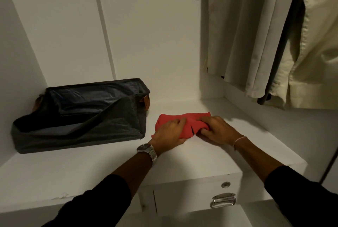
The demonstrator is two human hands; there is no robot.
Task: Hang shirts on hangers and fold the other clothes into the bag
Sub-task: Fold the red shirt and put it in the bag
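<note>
A small red garment (190,118) lies folded on the white wardrobe shelf (182,161). My left hand (169,132) grips its near left edge, thumb under the cloth and fingers over the top. My right hand (215,128) pinches its right end with curled fingers. A dark grey fabric bag (80,115) stands open on the shelf just left of the garment, a short gap between them. Pale shirts (237,31) hang at the upper right, with a cream one (314,58) nearest me.
White wardrobe walls close in the shelf at the back and left. Below the shelf's front edge is a white drawer with a metal handle (223,200) and a round lock (225,184). A dark garment hangs between the pale shirts.
</note>
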